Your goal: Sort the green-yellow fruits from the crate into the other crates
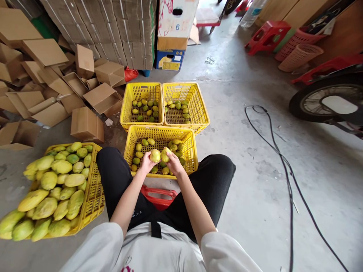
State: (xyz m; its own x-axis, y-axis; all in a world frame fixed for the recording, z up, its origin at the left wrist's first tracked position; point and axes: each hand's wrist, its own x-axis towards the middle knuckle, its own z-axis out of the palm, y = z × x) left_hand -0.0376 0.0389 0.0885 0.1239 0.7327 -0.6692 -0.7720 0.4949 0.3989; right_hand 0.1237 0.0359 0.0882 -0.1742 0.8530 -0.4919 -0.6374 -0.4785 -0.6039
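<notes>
My left hand [146, 163] grips a round yellow-green fruit [155, 155]. My right hand [173, 162] holds a second yellow-green fruit [165, 154] right beside it. Both hands hover over the near yellow crate [187, 132], which holds several small green and yellow fruits. Two more yellow crates, the far left one [124, 109] and the far right one [202, 109], stand side by side behind it with a few fruits each. At my left a yellow crate [95, 200] is heaped with larger green-yellow mangoes.
I sit on a red stool [159, 197], knees apart. Loose cardboard boxes [86, 124] litter the left floor, with stacked cartons behind. A black cable [283, 162] runs across the concrete at right. A motorbike wheel [326, 100], red stools and baskets stand far right.
</notes>
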